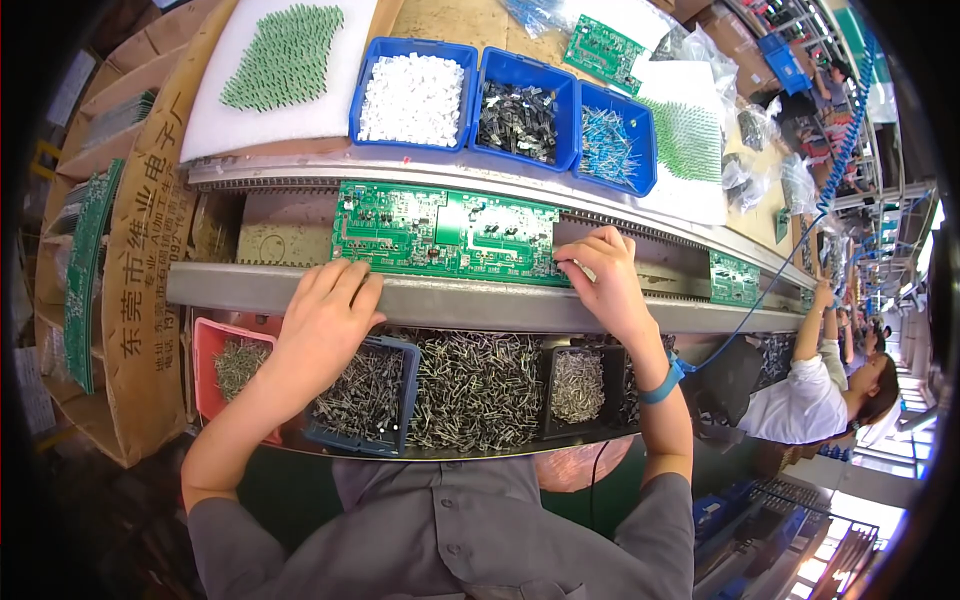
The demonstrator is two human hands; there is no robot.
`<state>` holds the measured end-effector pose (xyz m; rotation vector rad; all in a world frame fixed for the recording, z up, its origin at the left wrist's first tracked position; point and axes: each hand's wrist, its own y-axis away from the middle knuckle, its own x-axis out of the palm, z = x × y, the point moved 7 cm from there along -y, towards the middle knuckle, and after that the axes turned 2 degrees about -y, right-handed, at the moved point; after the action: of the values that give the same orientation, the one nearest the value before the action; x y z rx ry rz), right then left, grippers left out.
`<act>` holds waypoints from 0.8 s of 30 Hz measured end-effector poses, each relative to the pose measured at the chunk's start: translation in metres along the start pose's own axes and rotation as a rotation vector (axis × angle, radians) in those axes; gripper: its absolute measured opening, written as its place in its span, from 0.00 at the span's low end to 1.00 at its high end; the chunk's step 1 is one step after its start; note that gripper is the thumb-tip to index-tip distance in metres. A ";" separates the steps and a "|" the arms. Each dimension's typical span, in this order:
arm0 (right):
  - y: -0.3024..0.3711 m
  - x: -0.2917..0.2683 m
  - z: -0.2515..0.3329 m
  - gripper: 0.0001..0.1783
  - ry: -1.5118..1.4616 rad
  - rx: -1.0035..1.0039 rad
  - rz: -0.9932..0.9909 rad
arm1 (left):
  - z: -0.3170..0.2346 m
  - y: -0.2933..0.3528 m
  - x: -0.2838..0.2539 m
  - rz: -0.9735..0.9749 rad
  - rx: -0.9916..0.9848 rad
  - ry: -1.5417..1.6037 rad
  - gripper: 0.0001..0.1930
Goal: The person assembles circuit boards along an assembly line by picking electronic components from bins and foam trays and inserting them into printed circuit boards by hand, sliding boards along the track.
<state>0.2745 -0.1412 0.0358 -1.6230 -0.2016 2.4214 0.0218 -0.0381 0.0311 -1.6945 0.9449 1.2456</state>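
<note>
A long green circuit board, fitted with small parts, lies in the track between two metal rails. My left hand rests over the near rail by the board's left front corner, its fingers loosely apart with nothing seen in them. At the board's right end, my right hand has thumb and forefinger brought together at the edge. Whatever is in that pinch is too small or hidden to make out. A blue wrist strap circles my right wrist, with a coiled cord running off to the right.
Beyond the track stand blue bins of white connectors, black parts and blue leaded components. Nearer me are a pink bin, a dark blue bin and loose metal-legged parts. Another person works at right.
</note>
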 end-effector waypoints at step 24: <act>0.002 0.005 0.013 0.07 0.123 -0.129 -0.015 | -0.002 -0.001 0.000 -0.017 0.010 -0.026 0.21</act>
<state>0.2602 -0.1416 0.0358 -1.8114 -0.3537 2.3313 0.0230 -0.0397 0.0314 -1.6713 0.9177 1.2466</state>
